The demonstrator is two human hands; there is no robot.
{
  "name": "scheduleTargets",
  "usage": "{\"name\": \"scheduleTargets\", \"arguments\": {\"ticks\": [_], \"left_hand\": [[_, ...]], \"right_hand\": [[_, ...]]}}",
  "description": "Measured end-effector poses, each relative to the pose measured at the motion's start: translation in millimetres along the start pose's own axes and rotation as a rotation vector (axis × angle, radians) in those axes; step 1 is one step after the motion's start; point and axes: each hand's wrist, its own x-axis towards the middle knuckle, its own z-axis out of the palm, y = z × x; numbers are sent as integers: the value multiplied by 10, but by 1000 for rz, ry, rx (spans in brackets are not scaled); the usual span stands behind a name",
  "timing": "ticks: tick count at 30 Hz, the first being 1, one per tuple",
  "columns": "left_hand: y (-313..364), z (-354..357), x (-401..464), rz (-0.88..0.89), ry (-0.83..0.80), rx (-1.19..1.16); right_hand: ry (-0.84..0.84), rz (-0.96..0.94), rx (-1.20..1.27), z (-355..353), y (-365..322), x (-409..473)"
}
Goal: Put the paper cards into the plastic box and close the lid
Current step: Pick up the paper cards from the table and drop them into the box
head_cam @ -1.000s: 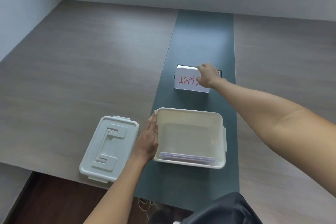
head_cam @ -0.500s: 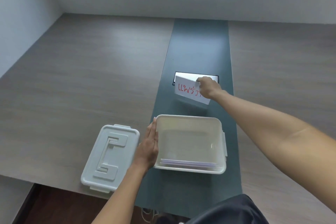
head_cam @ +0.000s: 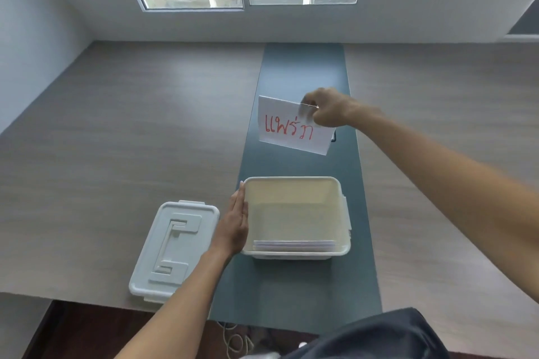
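One paper card (head_cam: pixel 287 125) with red handwriting hangs in the air above the dark green strip of the counter (head_cam: pixel 116 125), beyond the far rim of the plastic box (head_cam: pixel 294 183), well clear of it. We judge it light and thin, stiff enough to hold flat yet easy to crease, so an edge or corner pinch suits it. Our right hand (head_cam: pixel 329 109) has it so, fingers (head_cam: pixel 306 103) pinching its upper right edge, arm stretched forward. Our left hand (head_cam: pixel 236 227) lies flat, fingers pressed together against the box's left wall. More cards (head_cam: pixel 293 245) already lie inside along its near wall. The lid (head_cam: pixel 172 251) rests at the counter's near edge, just left of the box.
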Motion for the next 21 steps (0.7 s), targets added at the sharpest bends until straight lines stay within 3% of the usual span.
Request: {"name": "scheduleTargets", "arguments": {"ticks": [5,13,21], "left_hand": [[-23,-4,-7,9,-7,-8],[-57,-6,5,15,-3,-29],[-51,8,4,20,16,-58]], "right_hand": [[-94,-45,-41,-14,-150,-320],[-401,-3,-67,260,-216,-681],[-533,1,-131,696,-173,-782]]}}
